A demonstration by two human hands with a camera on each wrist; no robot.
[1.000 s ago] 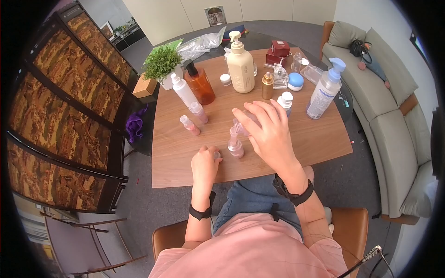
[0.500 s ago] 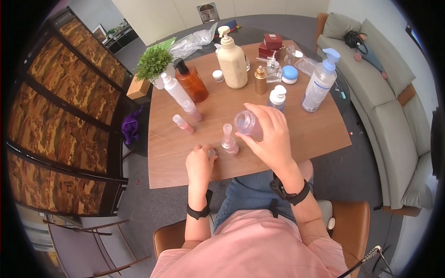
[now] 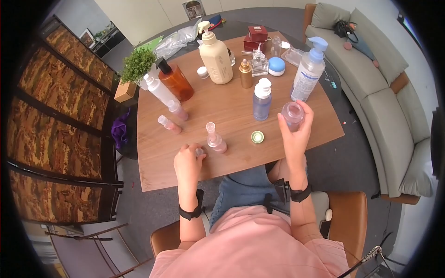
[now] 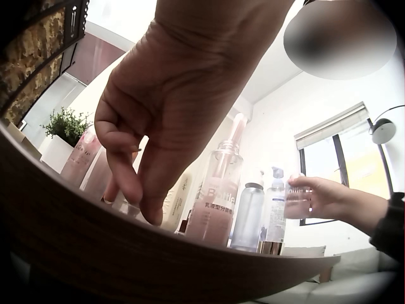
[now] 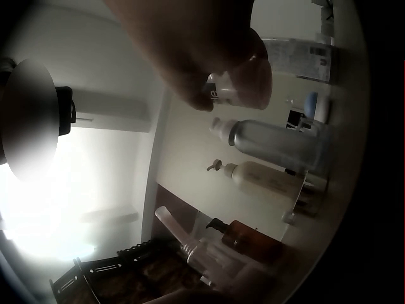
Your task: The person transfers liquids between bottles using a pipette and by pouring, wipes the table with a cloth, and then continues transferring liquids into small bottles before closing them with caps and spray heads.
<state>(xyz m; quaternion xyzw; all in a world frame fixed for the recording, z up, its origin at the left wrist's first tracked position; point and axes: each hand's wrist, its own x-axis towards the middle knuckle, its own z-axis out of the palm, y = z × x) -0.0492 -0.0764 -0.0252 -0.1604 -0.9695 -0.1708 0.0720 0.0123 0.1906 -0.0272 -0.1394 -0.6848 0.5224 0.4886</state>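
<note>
My left hand rests low at the table's near side, its thumb and fingertips pinching a small clear cap. Just right of it stands a small clear bottle of pink liquid; a pale pink tube-like piece rises from its neck in the left wrist view. My right hand grips a wide-mouthed translucent pinkish bottle above the table's right part, its uncapped mouth toward the head camera. Between the hands lies a green-rimmed lid.
Two small pink bottles, one of them a capped bottle, stand left. Behind are an amber pump bottle, a cream pump bottle and a bluish pump bottle. A tall blue-topped pump bottle stands just beyond my right hand.
My right hand has moved right with the pinkish bottle, away from the small pink bottle, and turned its mouth upward. The green-rimmed lid has come into view. My left hand keeps its pinch.
</note>
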